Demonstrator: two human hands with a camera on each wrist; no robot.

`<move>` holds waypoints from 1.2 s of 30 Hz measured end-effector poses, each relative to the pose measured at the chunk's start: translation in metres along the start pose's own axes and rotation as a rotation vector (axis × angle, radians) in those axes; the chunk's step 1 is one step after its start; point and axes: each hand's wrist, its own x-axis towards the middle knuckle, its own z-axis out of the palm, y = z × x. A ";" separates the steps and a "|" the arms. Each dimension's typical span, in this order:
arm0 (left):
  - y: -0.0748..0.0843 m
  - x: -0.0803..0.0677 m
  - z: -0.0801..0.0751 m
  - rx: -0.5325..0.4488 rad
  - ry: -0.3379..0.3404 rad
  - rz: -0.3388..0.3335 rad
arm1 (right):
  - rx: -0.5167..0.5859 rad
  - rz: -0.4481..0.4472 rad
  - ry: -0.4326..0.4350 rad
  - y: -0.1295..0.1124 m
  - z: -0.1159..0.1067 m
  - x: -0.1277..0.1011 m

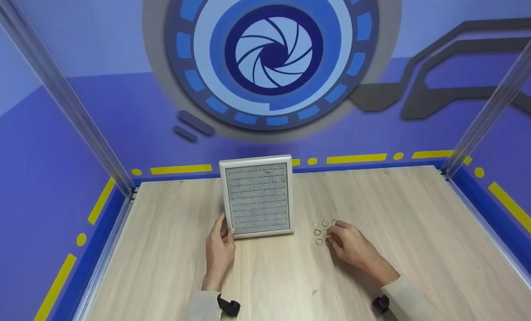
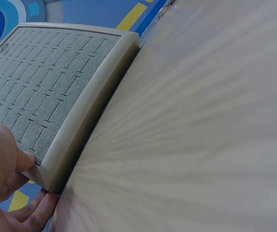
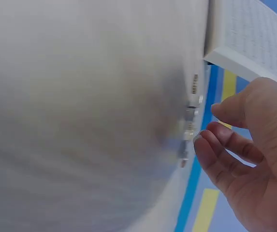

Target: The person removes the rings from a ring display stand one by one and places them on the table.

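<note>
A white-framed ring display tray (image 1: 260, 196) stands tilted back on the table, its grey slotted pad facing me. One ring (image 1: 268, 170) sits in a top-row slot toward the right. My left hand (image 1: 220, 249) grips the tray's lower left corner, thumb on the front and fingers round the edge and behind, as the left wrist view shows. To the right of the tray lie several loose rings (image 1: 319, 241) in a small group. Over their right side reaches my right hand (image 1: 352, 245). In the right wrist view its thumb and bent fingers are apart, with no ring visible between them.
The pale wooden table (image 1: 381, 196) meets a blue and purple printed wall (image 1: 113, 125) close behind the tray. Clear upright posts (image 1: 82, 120) stand at the back corners. Black wrist straps (image 1: 228, 306) are on both wrists.
</note>
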 end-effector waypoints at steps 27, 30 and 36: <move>0.000 -0.001 0.000 -0.032 0.018 0.024 | 0.132 -0.077 0.191 -0.058 -0.025 0.109; 0.001 0.000 0.000 -0.033 0.021 0.028 | 0.139 -0.099 0.207 -0.063 -0.025 0.120; 0.001 0.000 -0.001 -0.031 0.016 0.026 | 0.140 -0.121 0.256 -0.075 -0.022 0.139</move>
